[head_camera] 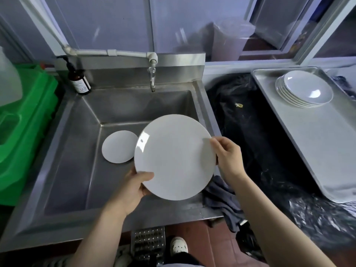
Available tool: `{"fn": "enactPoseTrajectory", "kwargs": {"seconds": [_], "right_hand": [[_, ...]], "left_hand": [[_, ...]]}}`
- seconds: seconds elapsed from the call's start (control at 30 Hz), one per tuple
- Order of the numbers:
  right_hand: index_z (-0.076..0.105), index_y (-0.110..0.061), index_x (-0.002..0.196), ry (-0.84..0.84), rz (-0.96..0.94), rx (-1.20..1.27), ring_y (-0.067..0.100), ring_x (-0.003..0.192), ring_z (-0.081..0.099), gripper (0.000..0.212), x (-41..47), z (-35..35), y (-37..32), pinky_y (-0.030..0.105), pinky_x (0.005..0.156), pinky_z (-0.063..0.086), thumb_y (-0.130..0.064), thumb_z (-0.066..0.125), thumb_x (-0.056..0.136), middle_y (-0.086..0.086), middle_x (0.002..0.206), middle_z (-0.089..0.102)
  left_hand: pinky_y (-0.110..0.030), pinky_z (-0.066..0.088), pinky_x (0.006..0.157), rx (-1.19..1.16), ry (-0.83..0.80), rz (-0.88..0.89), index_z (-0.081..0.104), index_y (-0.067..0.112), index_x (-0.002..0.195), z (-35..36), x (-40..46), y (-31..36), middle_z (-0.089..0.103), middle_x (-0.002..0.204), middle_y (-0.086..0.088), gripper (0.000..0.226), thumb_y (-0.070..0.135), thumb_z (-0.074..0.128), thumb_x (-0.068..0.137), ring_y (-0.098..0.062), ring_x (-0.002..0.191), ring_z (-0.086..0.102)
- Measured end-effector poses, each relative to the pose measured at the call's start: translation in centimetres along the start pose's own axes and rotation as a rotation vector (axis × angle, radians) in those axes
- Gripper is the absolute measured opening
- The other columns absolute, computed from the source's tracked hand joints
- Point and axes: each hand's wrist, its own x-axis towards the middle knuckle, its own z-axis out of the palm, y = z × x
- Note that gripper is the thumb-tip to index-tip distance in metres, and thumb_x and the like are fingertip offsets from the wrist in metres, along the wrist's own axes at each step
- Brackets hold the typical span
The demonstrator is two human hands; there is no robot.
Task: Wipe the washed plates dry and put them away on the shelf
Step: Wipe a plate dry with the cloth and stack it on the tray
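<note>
Plate point(174, 157) pinched at opposite rims by left hand point(134, 187) and right hand point(228, 155) above the sink point(77, 170).

Glossy plate point(174, 157), brushed steel sink point(77, 151)

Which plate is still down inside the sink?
The small white plate lying flat on the sink bottom. The big plate is held up by both hands, and the others sit stacked on the metal tray.
</note>
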Motion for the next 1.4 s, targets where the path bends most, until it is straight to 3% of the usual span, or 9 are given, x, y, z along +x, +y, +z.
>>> {"fn": "enactPoseTrajectory", "kwargs": {"seconds": [0.1, 0.2, 0.33, 0.5, 0.67, 0.93, 1.17, 1.33, 1.4], "right_hand": [[0.069, -0.027, 0.081, 0.005, 0.066, -0.066, 0.01, 0.061, 0.062, 0.018, -0.6, -1.1, 1.7, 0.029, 0.055, 0.046, -0.033, 0.057, 0.092, -0.007, 0.07, 0.069], [0.067, -0.034, 0.092, -0.127, 0.065, -0.561, 0.014, 0.095, 0.065, 0.005, -1.9, -2.9, 4.8, 0.029, 0.08, 0.045, -0.035, 0.063, 0.089, -0.009, 0.098, 0.07], [0.049, -0.047, 0.133, -0.445, 0.118, -1.073, 0.027, 0.137, 0.03, 0.058, -5.2, -4.3, 8.0, 0.043, 0.111, 0.029, -0.062, 0.064, 0.078, -0.002, 0.151, 0.034], [0.024, -0.059, 0.141, -0.458, 0.048, -1.308, 0.027, 0.138, 0.024, 0.073, -7.3, -4.0, 9.3, 0.043, 0.108, 0.026, -0.056, 0.063, 0.08, 0.0, 0.16, 0.011], [0.039, -0.054, 0.137, -0.308, -0.032, -1.249, 0.025, 0.127, 0.036, 0.071, -8.0, -3.8, 8.5, 0.037, 0.097, 0.032, -0.009, 0.046, 0.083, -0.006, 0.15, 0.035], [0.056, -0.043, 0.13, -0.049, -0.316, -1.096, 0.028, 0.116, 0.048, 0.075, -7.5, -0.9, 3.7, 0.04, 0.094, 0.038, 0.001, 0.064, 0.07, -0.002, 0.141, 0.049], [0.064, -0.026, 0.126, 0.192, -0.626, -0.772, 0.036, 0.108, 0.055, 0.069, -5.2, 3.4, -5.8, 0.046, 0.094, 0.045, 0.005, 0.054, 0.065, 0.011, 0.133, 0.057], [0.054, -0.031, 0.122, 0.3, -0.692, -0.439, 0.015, 0.108, 0.05, 0.066, -3.8, 6.1, -13.7, 0.001, 0.091, 0.028, -0.001, 0.053, 0.064, -0.014, 0.116, 0.056], [0.051, -0.035, 0.117, 0.268, -0.726, -0.345, 0.011, 0.105, 0.05, 0.063, -3.4, 7.6, -16.8, -0.002, 0.083, 0.029, 0.0, 0.054, 0.064, -0.019, 0.109, 0.053]], "left_hand": [[-0.032, 0.058, 0.061, -0.05, 0.049, 0.0, 0.061, 0.022, 0.107, 0.1, 0.2, -0.3, 0.075, 0.091, 0.007, 0.035, -0.005, 0.055, 0.085, -0.015, 0.086, 0.069], [-0.027, 0.057, 0.056, -0.053, 0.063, 0.014, 0.06, 0.018, 0.108, -0.1, 0.2, 0.1, 0.075, 0.089, 0.008, 0.035, -0.007, 0.045, 0.09, -0.01, 0.083, 0.07], [-0.028, 0.059, 0.058, -0.037, 0.042, 0.036, 0.061, 0.022, 0.106, -0.6, 0.2, 0.7, 0.075, 0.089, 0.01, 0.038, -0.008, 0.044, 0.091, -0.008, 0.08, 0.071], [-0.026, 0.058, 0.058, -0.033, 0.027, 0.036, 0.06, 0.026, 0.108, -1.1, 0.2, 1.4, 0.075, 0.091, 0.01, 0.04, -0.007, 0.046, 0.09, -0.012, 0.089, 0.067], [-0.026, 0.058, 0.057, -0.033, 0.02, 0.049, 0.062, 0.025, 0.111, -2.2, -0.3, 2.8, 0.075, 0.094, 0.008, 0.04, -0.005, 0.048, 0.09, -0.015, 0.091, 0.066], [-0.029, 0.059, 0.059, -0.059, -0.087, 0.139, 0.071, 0.027, 0.104, -4.5, -0.9, 7.0, 0.075, 0.101, 0.003, 0.041, -0.002, 0.047, 0.089, -0.014, 0.086, 0.072], [-0.026, 0.058, 0.057, -0.107, -0.055, 0.239, 0.07, 0.023, 0.099, -5.9, -1.9, 12.0, 0.076, 0.094, 0.003, 0.036, -0.003, 0.046, 0.09, -0.015, 0.085, 0.071], [-0.036, 0.061, 0.064, -0.08, -0.045, 0.409, 0.068, 0.025, 0.104, -6.5, -2.5, 16.5, 0.075, 0.101, 0.003, 0.04, -0.005, 0.046, 0.09, -0.016, 0.092, 0.07], [-0.034, 0.059, 0.056, -0.067, -0.038, 0.476, 0.07, 0.027, 0.101, -6.3, -2.7, 18.1, 0.075, 0.099, 0.005, 0.043, -0.007, 0.045, 0.09, -0.015, 0.087, 0.072]]}}
